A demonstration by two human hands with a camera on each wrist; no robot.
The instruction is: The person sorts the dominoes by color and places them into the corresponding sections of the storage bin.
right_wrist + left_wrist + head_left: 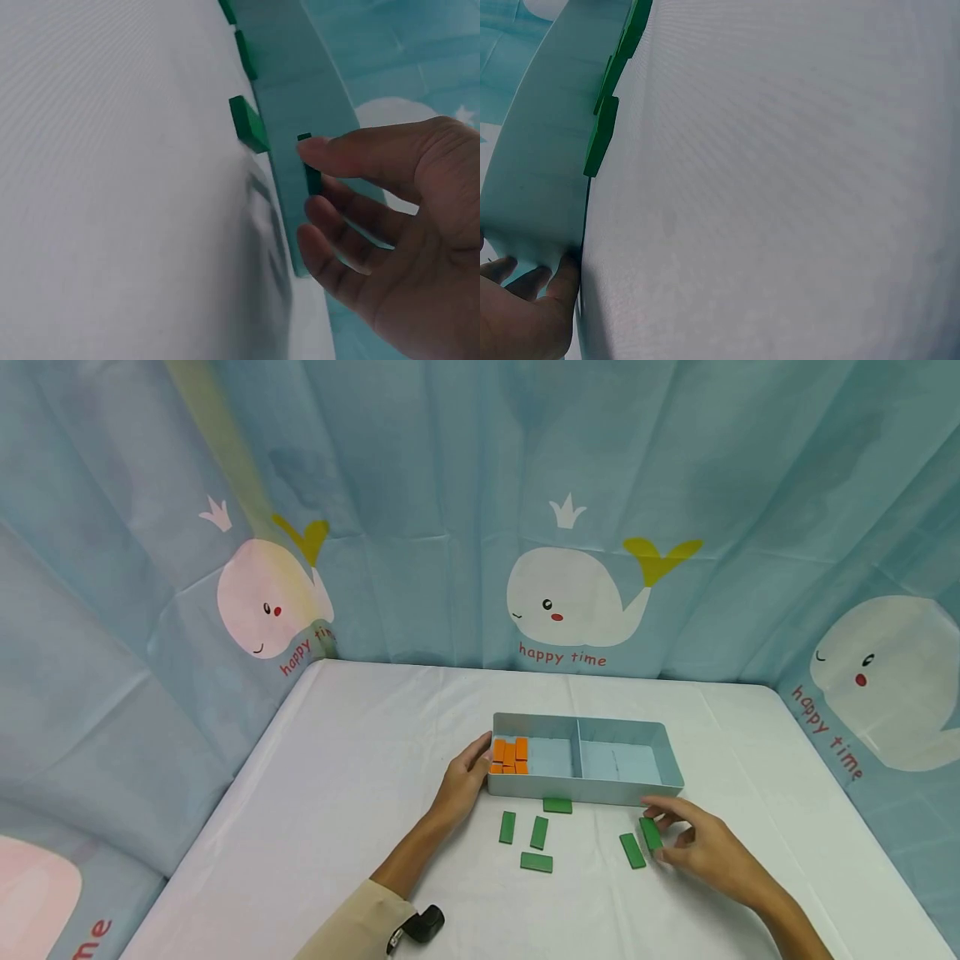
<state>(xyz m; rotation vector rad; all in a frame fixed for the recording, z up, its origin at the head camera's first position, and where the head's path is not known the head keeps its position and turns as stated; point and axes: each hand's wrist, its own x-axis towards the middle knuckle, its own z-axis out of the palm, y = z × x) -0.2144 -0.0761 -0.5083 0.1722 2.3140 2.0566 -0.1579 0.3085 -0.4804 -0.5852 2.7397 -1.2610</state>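
Note:
A light-blue two-compartment box (585, 790) sits on the table, with several orange blocks (510, 756) grouped at the left of its left compartment. My left hand (459, 783) rests its fingers against the box's left end wall; in the left wrist view those fingertips (544, 274) meet the end of the box. Close to the box's front right corner, my right hand (701, 847) pinches a green rectangular block (650, 834) between thumb and fingers. In the right wrist view the pinched block is seen edge-on, partly covered by the thumb (319, 152). Another green block (632, 851) lies just left of that hand.
Several more green blocks lie in front of the box, one (557, 806) near its front wall and another (536, 862) closer to me. The white table (375, 727) ends at a blue curtain printed with whales (570, 597). A black strap device (424, 924) sits by the left sleeve.

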